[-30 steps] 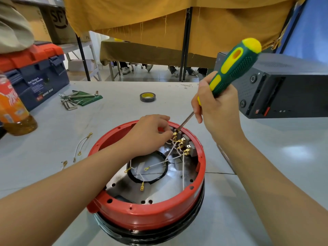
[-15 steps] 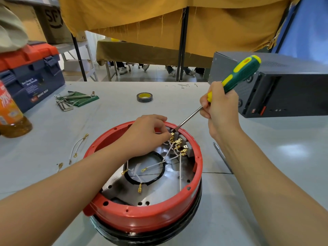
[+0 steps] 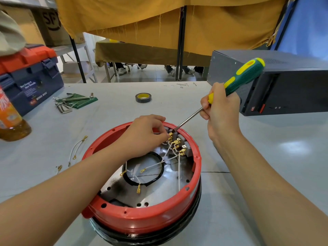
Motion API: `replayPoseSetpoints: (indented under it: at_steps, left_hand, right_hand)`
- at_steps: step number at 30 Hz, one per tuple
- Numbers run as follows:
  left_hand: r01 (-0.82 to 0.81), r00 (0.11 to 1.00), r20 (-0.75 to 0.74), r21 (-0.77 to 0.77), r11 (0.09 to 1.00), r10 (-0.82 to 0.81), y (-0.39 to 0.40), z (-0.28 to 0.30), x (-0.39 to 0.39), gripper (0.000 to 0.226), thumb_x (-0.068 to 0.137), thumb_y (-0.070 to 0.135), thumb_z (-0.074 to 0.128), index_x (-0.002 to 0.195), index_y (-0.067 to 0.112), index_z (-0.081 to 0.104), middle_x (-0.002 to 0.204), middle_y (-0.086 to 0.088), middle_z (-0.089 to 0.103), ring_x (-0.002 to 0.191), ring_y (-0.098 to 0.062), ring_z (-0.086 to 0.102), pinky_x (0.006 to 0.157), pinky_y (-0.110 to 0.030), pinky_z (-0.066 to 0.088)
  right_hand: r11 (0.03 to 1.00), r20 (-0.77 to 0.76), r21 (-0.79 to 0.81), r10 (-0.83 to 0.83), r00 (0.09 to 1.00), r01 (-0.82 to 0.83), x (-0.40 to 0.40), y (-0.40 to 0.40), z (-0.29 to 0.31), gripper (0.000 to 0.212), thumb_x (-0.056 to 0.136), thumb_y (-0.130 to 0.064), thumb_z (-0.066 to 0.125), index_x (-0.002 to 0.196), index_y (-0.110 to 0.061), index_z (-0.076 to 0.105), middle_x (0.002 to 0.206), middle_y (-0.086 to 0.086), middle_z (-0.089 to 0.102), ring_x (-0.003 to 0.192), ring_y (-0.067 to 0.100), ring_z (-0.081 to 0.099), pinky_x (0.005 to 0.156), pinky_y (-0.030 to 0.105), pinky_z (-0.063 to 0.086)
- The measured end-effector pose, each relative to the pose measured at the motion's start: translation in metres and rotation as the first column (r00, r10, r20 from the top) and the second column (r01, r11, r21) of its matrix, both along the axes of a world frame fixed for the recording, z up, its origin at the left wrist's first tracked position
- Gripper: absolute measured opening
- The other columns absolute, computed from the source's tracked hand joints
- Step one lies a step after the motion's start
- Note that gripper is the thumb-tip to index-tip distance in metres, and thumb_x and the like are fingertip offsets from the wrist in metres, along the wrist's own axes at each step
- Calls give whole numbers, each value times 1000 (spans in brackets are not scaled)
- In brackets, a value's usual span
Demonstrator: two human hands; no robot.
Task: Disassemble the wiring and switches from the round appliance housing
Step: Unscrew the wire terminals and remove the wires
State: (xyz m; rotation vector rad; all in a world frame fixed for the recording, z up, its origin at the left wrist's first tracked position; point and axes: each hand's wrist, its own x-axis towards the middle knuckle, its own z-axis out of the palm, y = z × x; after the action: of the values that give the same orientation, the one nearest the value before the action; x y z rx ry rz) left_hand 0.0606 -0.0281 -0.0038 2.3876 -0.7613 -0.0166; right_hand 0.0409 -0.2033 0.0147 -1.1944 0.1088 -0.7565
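Head view: round red housing [image 3: 142, 219] sits on the table [image 3: 266, 174] right in front of me, open side up, white wires [image 3: 170, 161] with brass terminals crossing inside. My left hand [image 3: 143, 135] reaches over the far rim and pinches at a brass terminal on the switch block [image 3: 179, 143]; exact fingertip contact is hidden. My right hand [image 3: 220, 110] is wrapped round the green-yellow screwdriver [image 3: 237, 80]. Change since a second ago: right hand has slid back up the shaft, so more bare metal shows, handle tilted lower to the right; tip stays at the top terminal, just beside the left fingers. I read that as levering a connector off its tab, not done yet, most wires still plugged in. Loose wires [image 3: 78, 148] already lie on the table to the left, so the job is partway. Tape roll [image 3: 143, 97], hex keys [image 3: 71, 102], toolbox [image 3: 26, 77] sit well apart.
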Motion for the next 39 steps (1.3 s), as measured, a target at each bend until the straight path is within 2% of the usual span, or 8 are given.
replayPoseSetpoints:
  at_steps: [5,9,12,16,26,32,39]
  left_hand:
    - [-4,1000,3,-10,1000,4,-1,-1,1,16,85,25,64,69,23,65,134,9,53,109,-3,47,95,-23,32]
    - [-1,1000,9,-7,1000,1,0,-1,1,18,85,25,64,68,24,64,133,9,53,106,-2,46,93,-22,31]
    - [5,1000,5,-10,1000,-5,0,0,0,18,85,25,64,68,24,64,134,8,53,109,-4,48,100,-27,35]
    - [0,1000,6,-1,1000,0,-1,0,0,16,86,25,64,70,22,65,134,9,53,111,-7,48,98,-25,34]
    - [-3,1000,18,7,1000,3,-1,-1,1,16,86,18,62,70,19,65,134,6,53,115,-10,50,97,-24,35]
    - [-15,1000,12,-11,1000,16,-1,-2,2,15,85,17,61,71,18,66,133,9,53,104,-1,47,87,-18,31]
    - [-43,998,-56,-76,996,39,0,0,2,19,83,17,64,65,18,68,134,11,50,107,-3,51,90,-28,40]
  right_hand:
    - [989,123,-151,28,992,-9,-9,6,4,25,92,-13,44,68,-18,37,41,-9,39,39,9,37,37,16,26]
    - [976,146,-216,39,988,-7,-13,11,5,25,95,-12,44,71,-17,38,40,-8,40,38,8,38,35,16,28]
    - [977,142,-213,31,989,0,-14,11,5,25,95,-12,44,71,-17,38,40,-8,40,38,8,38,34,17,29]
    - [987,120,-162,22,993,-2,-12,11,2,23,94,-12,44,72,-17,38,41,-9,39,38,7,38,35,17,28]
    - [990,-50,140,9,999,-2,1,-4,-11,28,88,-7,39,62,-16,35,42,-7,33,39,7,35,36,16,24]
    - [997,-25,62,38,999,-37,0,7,-10,26,91,-9,42,67,-17,35,39,-10,36,38,7,34,36,16,23]
    - [990,47,138,16,999,-22,-8,-10,-3,29,92,-11,41,64,-16,36,41,-8,36,40,6,38,37,16,25]
